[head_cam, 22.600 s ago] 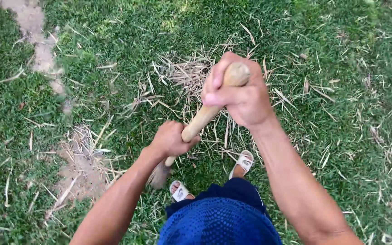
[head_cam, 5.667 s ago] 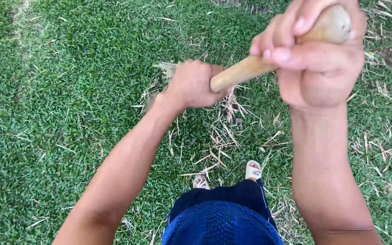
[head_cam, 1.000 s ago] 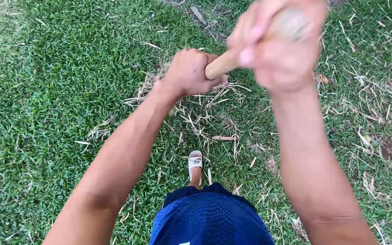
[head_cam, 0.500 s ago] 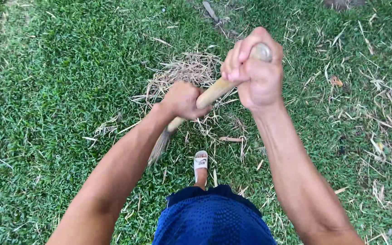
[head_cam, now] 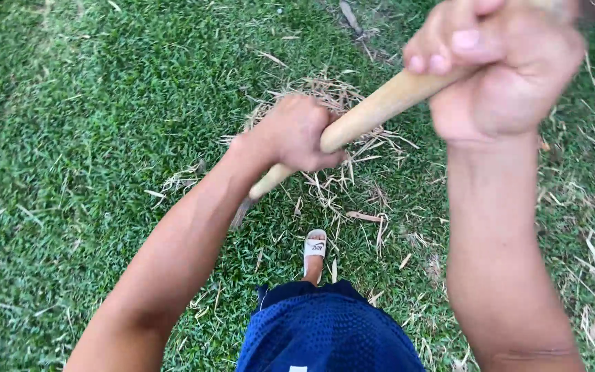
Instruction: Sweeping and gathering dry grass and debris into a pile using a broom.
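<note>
Our lawn and what lies on it

We see green grass [head_cam: 70, 138], a dry straw pile [head_cam: 325, 93] with loose straws near it, a white sandal [head_cam: 315, 246], and blue shorts [head_cam: 328, 334] below.

Both hands grip a wooden broom handle [head_cam: 380, 109]: left hand [head_cam: 296, 134] low, right hand [head_cam: 507, 65] high, over dry straw [head_cam: 335, 186] on grass [head_cam: 91, 138].

Even, soft daylight, no hard shadows or glare. Right hand [head_cam: 504, 69] near lens, motion-blurred, top edge cut off. Grass [head_cam: 70, 138] sharp at centre, softer, smeared toward corners.
</note>
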